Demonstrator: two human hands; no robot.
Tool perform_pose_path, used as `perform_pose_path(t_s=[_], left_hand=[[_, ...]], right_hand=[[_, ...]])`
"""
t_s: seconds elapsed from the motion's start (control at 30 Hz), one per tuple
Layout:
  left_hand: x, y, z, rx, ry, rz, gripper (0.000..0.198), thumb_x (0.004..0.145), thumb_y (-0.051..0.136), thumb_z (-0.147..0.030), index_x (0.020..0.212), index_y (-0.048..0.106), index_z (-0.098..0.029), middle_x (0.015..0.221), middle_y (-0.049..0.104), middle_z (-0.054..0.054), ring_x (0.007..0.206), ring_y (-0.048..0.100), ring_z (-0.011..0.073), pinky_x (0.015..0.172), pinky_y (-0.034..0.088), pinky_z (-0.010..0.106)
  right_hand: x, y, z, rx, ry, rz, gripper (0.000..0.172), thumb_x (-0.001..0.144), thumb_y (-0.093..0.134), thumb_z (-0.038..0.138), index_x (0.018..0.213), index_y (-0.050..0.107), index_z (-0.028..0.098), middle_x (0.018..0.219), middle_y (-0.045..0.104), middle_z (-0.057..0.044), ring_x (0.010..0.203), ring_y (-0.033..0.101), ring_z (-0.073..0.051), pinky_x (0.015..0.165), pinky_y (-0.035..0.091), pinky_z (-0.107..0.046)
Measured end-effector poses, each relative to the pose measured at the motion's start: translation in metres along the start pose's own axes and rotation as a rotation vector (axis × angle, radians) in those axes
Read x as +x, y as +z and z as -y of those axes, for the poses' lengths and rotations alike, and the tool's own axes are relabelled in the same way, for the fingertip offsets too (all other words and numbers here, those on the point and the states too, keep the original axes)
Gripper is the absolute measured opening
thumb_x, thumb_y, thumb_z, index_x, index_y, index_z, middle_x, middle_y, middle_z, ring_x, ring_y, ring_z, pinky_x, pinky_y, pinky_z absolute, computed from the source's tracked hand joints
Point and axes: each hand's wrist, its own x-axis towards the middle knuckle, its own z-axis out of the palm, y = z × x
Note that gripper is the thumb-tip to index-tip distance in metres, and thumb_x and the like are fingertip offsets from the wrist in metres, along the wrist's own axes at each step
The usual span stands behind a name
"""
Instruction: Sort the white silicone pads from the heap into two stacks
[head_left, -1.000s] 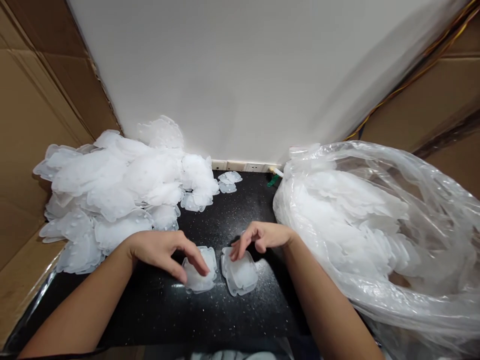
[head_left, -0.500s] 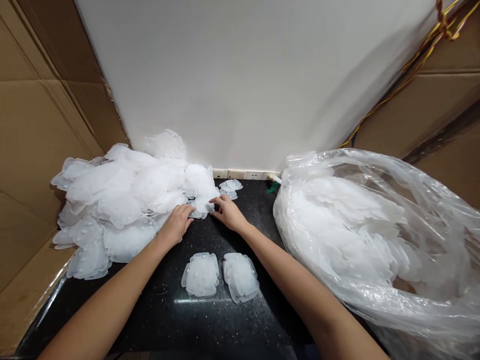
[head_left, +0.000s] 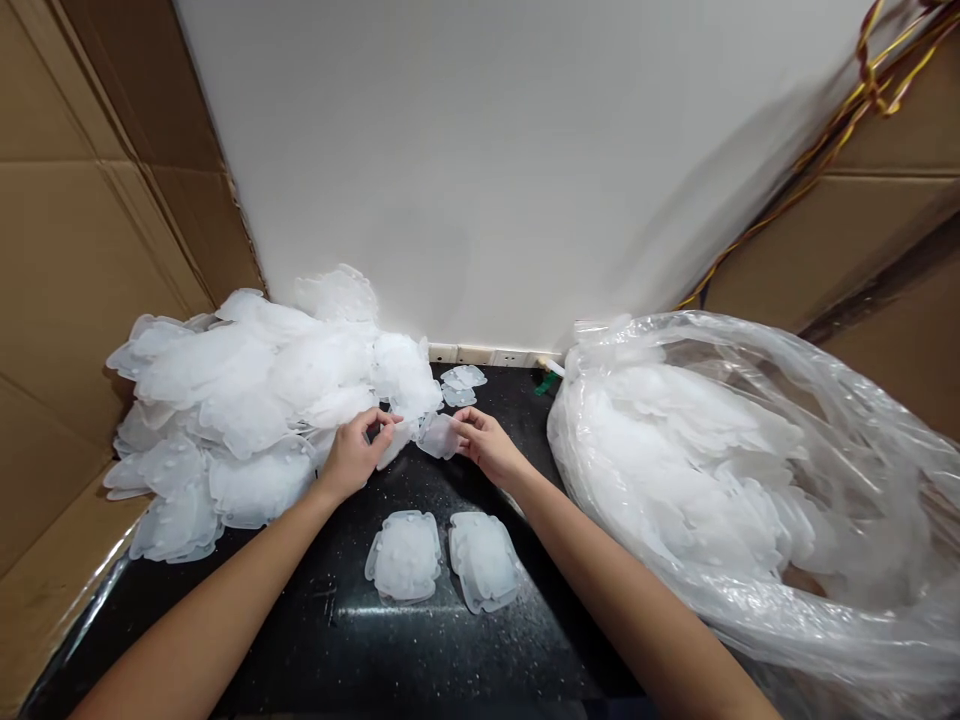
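My left hand (head_left: pixel 358 452) pinches a thin translucent white plastic sheet piece (head_left: pixel 397 442) at the right front of a big heap (head_left: pixel 247 380) of such pieces. Between finger and thumb, my right hand (head_left: pixel 486 443) grips a second translucent plastic piece (head_left: pixel 437 437) by its right edge. Both pieces are held just above the black tabletop, side by side. Closer to me lie two small stacks of the same rounded pieces, a left stack (head_left: pixel 405 556) and a right stack (head_left: pixel 484 562).
A large clear plastic bag (head_left: pixel 757 590) full of similar pieces stands on the right. A few loose pieces (head_left: pixel 463 378) lie near the wall sockets (head_left: pixel 476 355). Cardboard (head_left: pixel 67 250) walls the left side; twisted wires (head_left: pixel 780 200) hang at upper right.
Both hands have drawn slightly toward me from the heap's edge. Two pieces are now apart, one in each hand; my right hand has shifted a little right.
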Motion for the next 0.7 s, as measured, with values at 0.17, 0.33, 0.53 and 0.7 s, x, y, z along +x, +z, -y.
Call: perform_pose_path(t_s=[0.17, 0.33, 0.53, 0.7], left_hand=[[-0.008, 0.013, -0.003, -0.325, -0.287, 0.215, 0.034, 0.080, 0.063, -0.050, 0.081, 0.054, -0.018, 0.073, 0.067, 0.001, 0.068, 0.065, 0.0168, 0.067, 0.053, 0.030], [-0.008, 0.014, -0.007, -0.612, -0.577, 0.283, 0.020, 0.083, 0.070, -0.032, 0.093, 0.061, -0.017, 0.090, 0.072, 0.005, 0.083, 0.069, 0.0171, 0.080, 0.057, 0.032], [-0.003, 0.009, -0.008, -0.747, -0.670, 0.270, 0.028, 0.095, 0.054, -0.035, 0.103, 0.067, -0.012, 0.103, 0.073, 0.016, 0.095, 0.071, 0.0240, 0.089, 0.057, 0.040], [-0.002, 0.009, -0.006, -0.773, -0.699, 0.278, 0.034, 0.096, 0.051, -0.039, 0.106, 0.067, -0.011, 0.104, 0.074, 0.018, 0.098, 0.071, 0.0262, 0.094, 0.055, 0.043]], right_hand=[[-0.022, -0.015, 0.000, 0.210, 0.205, 0.086, 0.029, 0.075, 0.074, 0.041, 0.092, 0.066, 0.018, 0.080, 0.070, -0.005, 0.070, 0.066, -0.016, 0.074, 0.056, -0.033], [-0.027, -0.028, 0.002, 0.420, 0.371, 0.128, 0.027, 0.089, 0.064, 0.038, 0.100, 0.070, 0.014, 0.089, 0.075, -0.011, 0.084, 0.071, -0.019, 0.085, 0.055, -0.037], [-0.029, -0.034, 0.004, 0.438, 0.362, 0.127, 0.027, 0.087, 0.066, 0.039, 0.098, 0.072, 0.014, 0.089, 0.075, -0.009, 0.082, 0.070, -0.018, 0.084, 0.055, -0.036], [-0.030, -0.034, 0.004, 0.436, 0.355, 0.128, 0.026, 0.088, 0.066, 0.038, 0.097, 0.072, 0.014, 0.090, 0.075, -0.008, 0.082, 0.069, -0.017, 0.084, 0.054, -0.034]])
